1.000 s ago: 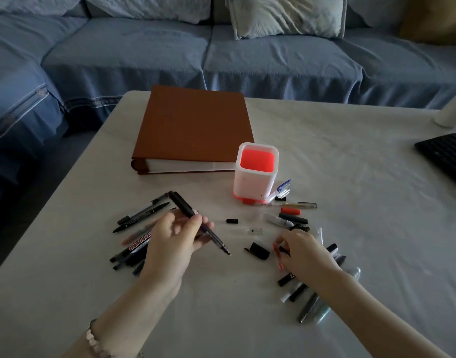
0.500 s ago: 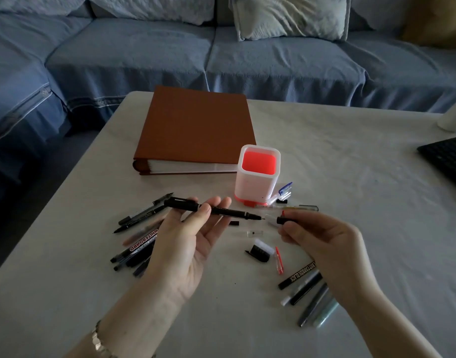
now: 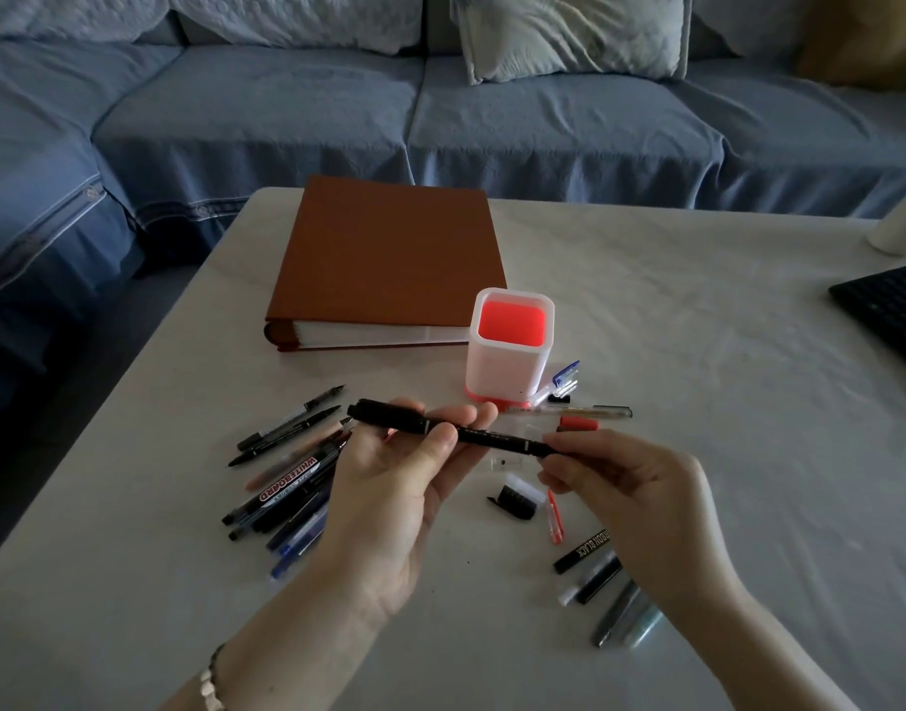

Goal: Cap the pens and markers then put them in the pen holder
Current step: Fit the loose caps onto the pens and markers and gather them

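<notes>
- The black marker (image 3: 456, 431) lies almost level across my view. Its long axis runs left to right and dips a little toward the right. The thick end points left and the thin end points right.
- It is held up off the worktop (image 3: 697, 351), on my side of the pen holder (image 3: 502, 374) and just below its base in the view.
- My left hand (image 3: 389, 500) is palm up under the thick half, with the thumb pressed on top of the barrel and the fingers curled beneath.
- My right hand (image 3: 630, 500) pinches the thin end between thumb and forefinger. Those fingertips hide the tip, so I cannot tell whether a cap is seated there.
- The pen holder stands upright, white outside and red inside.
- Left of the pen holder and nearer me is a heap of loose pens (image 3: 286, 484), partly covered by my left hand.
- Nearer me than the pen holder lie a black cap (image 3: 512, 500) and a small red pen (image 3: 554, 515). More pens (image 3: 610, 587) run under my right wrist.
- Behind the pen holder to the left lies a brown album (image 3: 389, 259).
- Far right of it is a keyboard (image 3: 887, 310), cut off by the frame edge.
</notes>
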A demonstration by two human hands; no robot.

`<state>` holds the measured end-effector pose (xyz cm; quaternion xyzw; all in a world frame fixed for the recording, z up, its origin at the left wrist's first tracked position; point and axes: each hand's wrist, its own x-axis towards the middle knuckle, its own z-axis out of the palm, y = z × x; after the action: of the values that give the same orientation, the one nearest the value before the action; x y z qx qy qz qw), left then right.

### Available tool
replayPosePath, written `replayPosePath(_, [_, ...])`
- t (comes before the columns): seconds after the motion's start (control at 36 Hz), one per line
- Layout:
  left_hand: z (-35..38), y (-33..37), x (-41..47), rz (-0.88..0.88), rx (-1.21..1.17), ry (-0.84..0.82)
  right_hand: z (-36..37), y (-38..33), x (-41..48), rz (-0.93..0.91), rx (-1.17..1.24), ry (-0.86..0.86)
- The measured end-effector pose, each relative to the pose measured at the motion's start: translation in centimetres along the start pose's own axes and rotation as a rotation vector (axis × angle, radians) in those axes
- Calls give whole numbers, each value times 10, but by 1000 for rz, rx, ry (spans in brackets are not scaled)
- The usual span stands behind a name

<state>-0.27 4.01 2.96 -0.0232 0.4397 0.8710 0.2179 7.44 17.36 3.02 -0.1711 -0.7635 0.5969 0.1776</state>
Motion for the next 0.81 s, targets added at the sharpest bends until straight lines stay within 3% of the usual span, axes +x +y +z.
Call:
replayPosePath(0.14, [0,-5,-5,5,38,17,1,8,-4,-223,-172,-6])
replayPosePath(0.28, [-2,-13,-6,-20,30,33,0,17,-6,-231,-288,-16])
replayPosePath(0.36, [-10,-22,-5,-44,113,44,-1,23,-4,-193,-499,-163])
replayPosePath(0.44, [-17,-31,-6,-22,302,14,2,31,-6,-142,-666,-326])
replayPosePath(0.61, [-26,-41,-1,45,783,-63,8,47,-10,-34,-587,-339])
replayPosePath(0.69, [-46,-41,7,102,1134,-100,-3,52,-10,83,-555,-246])
replayPosePath(0.81, [-78,-34,16,319,1463,-113,-30,60,-13,233,-494,-30])
